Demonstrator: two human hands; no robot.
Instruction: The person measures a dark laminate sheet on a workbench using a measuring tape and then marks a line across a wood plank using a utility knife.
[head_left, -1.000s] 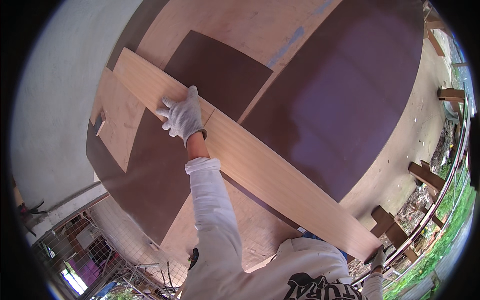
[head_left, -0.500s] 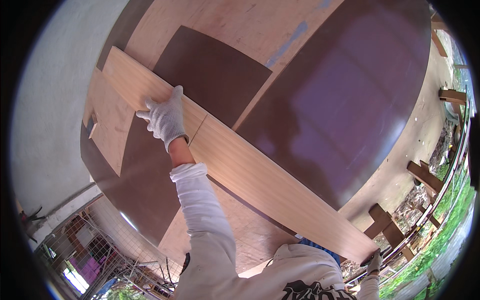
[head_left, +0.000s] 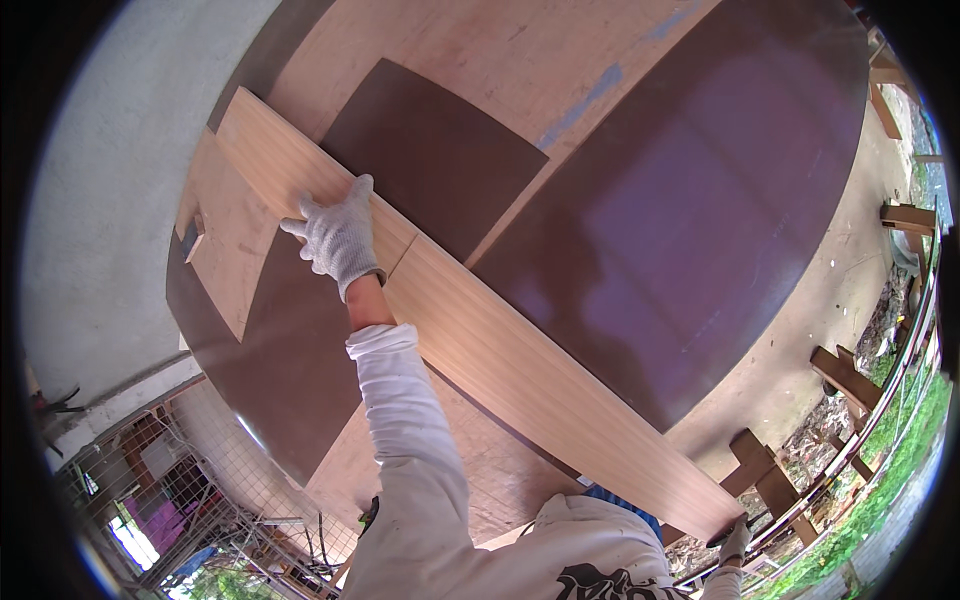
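Observation:
A long, pale wood-grain plank (head_left: 520, 360) lies slantwise over a broad surface of plywood and dark brown sheets, running from upper left to lower right. My left hand (head_left: 338, 235), in a whitish knit glove, spans the plank's width near its far end. Its thumb is at one long edge and its spread fingertips reach the other. My right hand (head_left: 738, 540), also gloved, is small at the lower right, closed around the plank's near end. Something dark shows beside its fingers, too small to name. A thin line (head_left: 403, 255) crosses the plank next to my left wrist.
A dark brown sheet (head_left: 430, 150) and a larger glossy one (head_left: 700, 220) lie beyond the plank. A small wooden block (head_left: 194, 238) sits at left, near a grey wall (head_left: 120, 200). Wire mesh (head_left: 200, 500) stands lower left; timber pieces (head_left: 845, 375) stick out at right.
The view has shifted slightly. Both hands keep their places on the plank, and the plank shows no clear movement over the sheets.

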